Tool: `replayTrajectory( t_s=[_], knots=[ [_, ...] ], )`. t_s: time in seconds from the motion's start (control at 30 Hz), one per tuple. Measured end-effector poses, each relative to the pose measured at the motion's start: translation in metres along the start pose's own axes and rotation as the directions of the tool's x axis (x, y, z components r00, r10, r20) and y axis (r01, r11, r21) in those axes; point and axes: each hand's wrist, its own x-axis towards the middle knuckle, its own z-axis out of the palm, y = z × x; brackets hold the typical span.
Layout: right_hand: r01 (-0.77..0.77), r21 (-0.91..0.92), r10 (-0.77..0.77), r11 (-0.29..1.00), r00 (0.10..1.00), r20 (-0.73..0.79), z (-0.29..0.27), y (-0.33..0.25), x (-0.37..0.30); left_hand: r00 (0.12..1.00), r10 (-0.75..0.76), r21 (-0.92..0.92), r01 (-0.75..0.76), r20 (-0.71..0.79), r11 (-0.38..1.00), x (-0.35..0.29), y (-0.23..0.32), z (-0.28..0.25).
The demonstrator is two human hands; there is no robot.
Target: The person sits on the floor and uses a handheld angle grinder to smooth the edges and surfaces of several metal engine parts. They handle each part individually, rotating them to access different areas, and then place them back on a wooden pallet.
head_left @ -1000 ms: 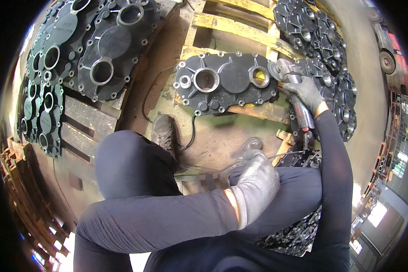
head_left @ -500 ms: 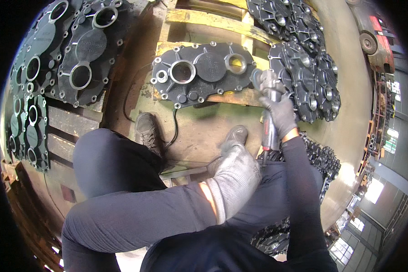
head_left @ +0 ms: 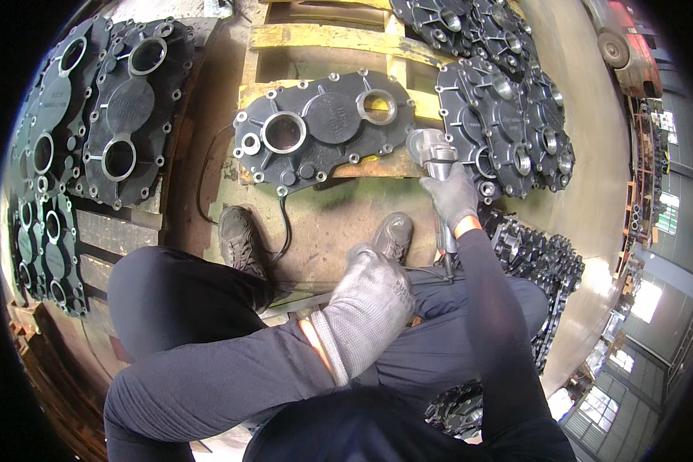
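My right hand [head_left: 453, 194], in a dark grey glove, is closed round the body of an angle grinder [head_left: 438, 151]. Its disc is at the right end of a black cast-metal cover [head_left: 335, 118]; whether it touches cannot be told. This cover has two large bored holes and a rim of bolt holes, and lies on a yellow-painted wooden pallet [head_left: 316, 38]. My left hand [head_left: 373, 300], in a thick light-grey knit glove, is above my lap with its fingers curled under. Anything inside those fingers is hidden.
More black covers [head_left: 508, 115] are piled to the right of the pallet. On the left, similar covers [head_left: 131, 108] rest on a wooden pallet [head_left: 119, 231]. Small dark metal parts [head_left: 535, 258] are heaped beside my right leg. A black cable [head_left: 287, 227] runs near my shoes.
The view has shifted, so the cover and pallet appear farther left. My right hand still holds the grinder by the cover's right end. My left hand has drawn slightly back and left.
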Motion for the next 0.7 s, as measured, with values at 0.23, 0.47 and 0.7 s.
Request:
replayTrajectory(
  t_s=[0.23,0.47,0.7],
  knots=[
    [0.020,0.012,-0.020,1.000,1.000,-0.002,0.003,0.000,0.011,0.997,-0.030,0.061,0.034,-0.074,0.998,0.004,-0.002,0.002],
    [0.034,0.030,-0.034,0.999,0.999,0.005,0.000,-0.014,0.014,0.999,-0.030,0.059,0.031,-0.019,0.998,0.010,-0.008,0.001],
    [0.029,-0.022,-0.029,0.999,0.999,0.018,-0.001,-0.006,0.012,0.997,-0.067,0.097,0.071,-0.046,0.993,0.010,-0.004,0.002]
  ],
)
